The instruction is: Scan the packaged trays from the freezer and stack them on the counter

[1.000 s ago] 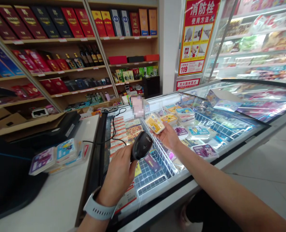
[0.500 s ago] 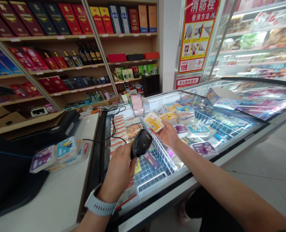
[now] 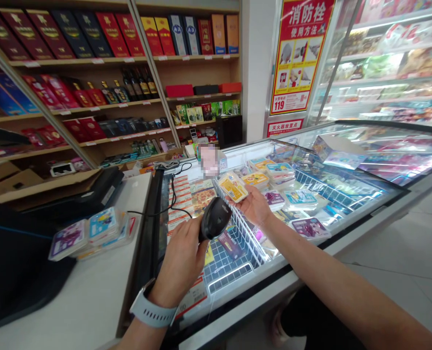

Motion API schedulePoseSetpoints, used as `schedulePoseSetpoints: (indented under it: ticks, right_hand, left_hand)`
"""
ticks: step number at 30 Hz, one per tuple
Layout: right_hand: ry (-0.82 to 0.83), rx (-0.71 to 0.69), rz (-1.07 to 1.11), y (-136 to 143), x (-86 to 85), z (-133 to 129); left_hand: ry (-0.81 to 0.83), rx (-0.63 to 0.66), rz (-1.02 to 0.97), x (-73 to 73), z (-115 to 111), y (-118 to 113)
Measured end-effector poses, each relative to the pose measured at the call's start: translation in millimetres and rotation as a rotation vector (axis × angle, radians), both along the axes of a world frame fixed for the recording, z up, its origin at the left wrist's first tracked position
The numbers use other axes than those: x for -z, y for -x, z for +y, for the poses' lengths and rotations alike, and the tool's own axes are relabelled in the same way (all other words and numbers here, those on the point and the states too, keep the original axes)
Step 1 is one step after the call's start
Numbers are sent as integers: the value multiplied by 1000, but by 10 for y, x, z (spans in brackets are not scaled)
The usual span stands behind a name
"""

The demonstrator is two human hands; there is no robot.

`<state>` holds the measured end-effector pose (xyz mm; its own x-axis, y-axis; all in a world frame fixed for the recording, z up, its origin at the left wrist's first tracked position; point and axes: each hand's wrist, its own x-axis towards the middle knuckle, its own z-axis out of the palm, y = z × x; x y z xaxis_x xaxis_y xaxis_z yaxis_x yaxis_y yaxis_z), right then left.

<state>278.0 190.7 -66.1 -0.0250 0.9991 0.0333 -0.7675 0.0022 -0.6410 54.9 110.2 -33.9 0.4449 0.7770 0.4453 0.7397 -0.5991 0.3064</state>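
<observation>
Wrapped round the handle of a black barcode scanner (image 3: 216, 217) is my left hand (image 3: 182, 255), with a grey watch on its wrist. The scanner's head points toward a yellow-labelled plastic tub (image 3: 233, 186), a short way off. My right hand (image 3: 254, 206) grips that tub by its near right edge, tilted so its printed face shows. Both hands are above a chest freezer. Beneath and beyond the right hand lie purple tubs (image 3: 274, 198), blue tubs (image 3: 300, 198) and another yellow tub (image 3: 255, 180). A white wire basket (image 3: 250, 238) stands below the scanner.
On the white counter (image 3: 102, 282) at left sits a stack of tubs (image 3: 104, 225) beside a dark machine. The scanner's black cable (image 3: 157, 213) crosses the freezer edge (image 3: 148, 233). An open carton (image 3: 341, 150) rests on the freezer glass. Shelves of boxes and bottles line the back.
The view has shifted slightly, so the scene sits a little lower and further right. Both hands keep their hold on the scanner and the yellow tub, in nearly the same pose.
</observation>
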Motion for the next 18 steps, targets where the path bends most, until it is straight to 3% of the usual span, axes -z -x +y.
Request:
schedulePoseSetpoints:
  ticks: [18]
  right_hand:
    - [-31,-9,-18,42,-6,-31]
  left_hand:
    - [69,-6,-57,-28,-48,-24]
